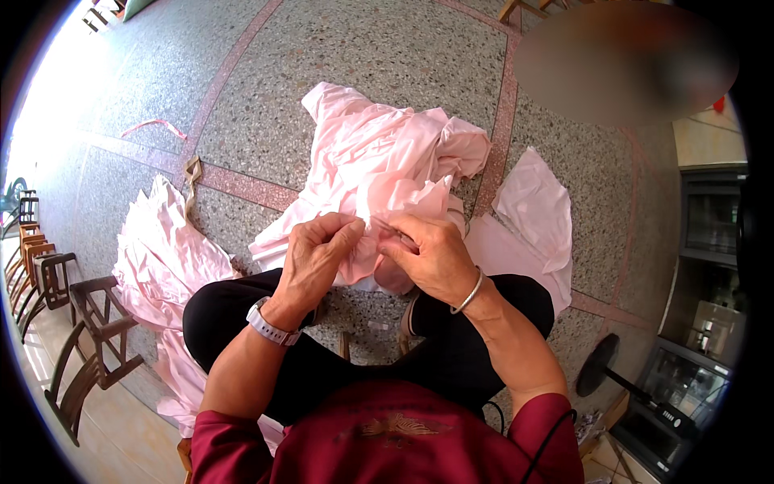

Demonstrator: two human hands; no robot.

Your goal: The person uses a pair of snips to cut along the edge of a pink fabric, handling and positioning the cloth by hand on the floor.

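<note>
A large piece of pink cloth (367,145) lies crumpled on the floor before me, its near end raised between my knees. My left hand (318,248) pinches the edge of this cloth with thumb and forefinger. Close beside it, my right hand (435,252) grips the same cloth, fingers curled inward. A thin, sheer-looking flap of the cloth stands up just beyond the fingertips. Whether anything small is held between the fingers is too fine to make out.
More pink cloth (165,250) is heaped at my left, and flat pink pieces (532,210) lie at my right. A tan strap (192,181) and a thin pink strip (157,123) rest on the speckled floor. Wooden chairs (105,331) stand left; a black fan (598,365) and dark cabinet (701,323) right.
</note>
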